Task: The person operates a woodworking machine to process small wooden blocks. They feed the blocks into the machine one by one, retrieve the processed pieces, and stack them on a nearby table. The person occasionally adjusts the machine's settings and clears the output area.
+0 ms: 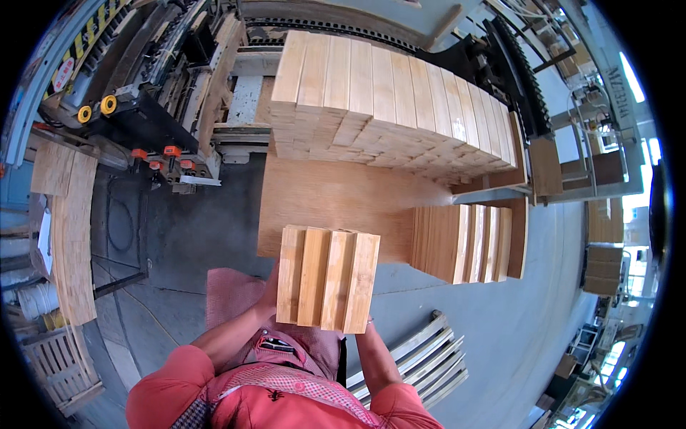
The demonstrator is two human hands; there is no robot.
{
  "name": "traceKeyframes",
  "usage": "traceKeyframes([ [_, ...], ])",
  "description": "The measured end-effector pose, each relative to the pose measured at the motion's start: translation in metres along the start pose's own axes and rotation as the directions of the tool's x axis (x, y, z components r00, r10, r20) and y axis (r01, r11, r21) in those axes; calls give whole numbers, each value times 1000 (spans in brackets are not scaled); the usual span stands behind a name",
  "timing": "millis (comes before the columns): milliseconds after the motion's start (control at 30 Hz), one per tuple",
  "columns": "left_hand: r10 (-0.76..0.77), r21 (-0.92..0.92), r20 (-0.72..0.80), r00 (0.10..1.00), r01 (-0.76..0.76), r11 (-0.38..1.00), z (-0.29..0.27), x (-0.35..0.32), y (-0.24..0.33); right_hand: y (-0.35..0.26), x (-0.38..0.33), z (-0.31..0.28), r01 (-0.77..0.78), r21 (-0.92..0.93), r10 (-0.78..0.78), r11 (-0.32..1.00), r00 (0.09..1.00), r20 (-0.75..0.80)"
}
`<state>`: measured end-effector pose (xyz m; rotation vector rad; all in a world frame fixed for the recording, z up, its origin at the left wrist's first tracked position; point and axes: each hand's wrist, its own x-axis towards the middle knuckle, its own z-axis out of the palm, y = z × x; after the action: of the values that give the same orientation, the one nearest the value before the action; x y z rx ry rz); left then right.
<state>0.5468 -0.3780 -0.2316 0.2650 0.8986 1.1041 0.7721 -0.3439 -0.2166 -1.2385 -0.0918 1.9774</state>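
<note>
In front of my body a stack of light wooden boards (325, 279) is held up between both hands, the boards stepped unevenly against one another. My left hand (271, 292) grips its left side, and most of the fingers are hidden behind the wood. At the lower right edge my right hand (367, 326) holds the other side, almost wholly covered by the boards. Just beyond lies a brown wooden panel (336, 193). A long, tall pile of similar boards (400, 86) stands on its far part, and a smaller stack (457, 243) sits at its right end.
Machinery with yellow knobs and orange-red fittings (161, 136) stands at the left. Further left is a bench with wooden boards (71, 236). A slatted wooden pallet (421, 361) lies on the grey floor near my right arm. A black toothed rail (518, 79) runs behind the long pile.
</note>
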Motion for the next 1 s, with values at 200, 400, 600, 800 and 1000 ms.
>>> traceKeyframes([
  [200, -56, -150, -80, 995, 44, 988, 29, -6, 39, -39, -27, 33, 58, -9, -58, 998, 997, 47],
  [400, 382, 235, 104, 918, -396, 888, 112, -15, 134, -113, -50, 93, 181, 1, -179, 984, 971, 156],
  [600, 525, 359, 139, 839, -537, 763, 180, 5, 230, -184, -43, 167, 317, 57, -320, 947, 908, 270],
  [800, 305, -207, 83, 949, -283, 936, 175, 73, 290, -225, -22, 237, 364, 88, -371, 927, 869, 328],
  [1000, 275, 49, -74, 959, -271, 961, 186, 109, 344, -251, 56, 237, 629, -237, -539, 740, 766, 351],
])
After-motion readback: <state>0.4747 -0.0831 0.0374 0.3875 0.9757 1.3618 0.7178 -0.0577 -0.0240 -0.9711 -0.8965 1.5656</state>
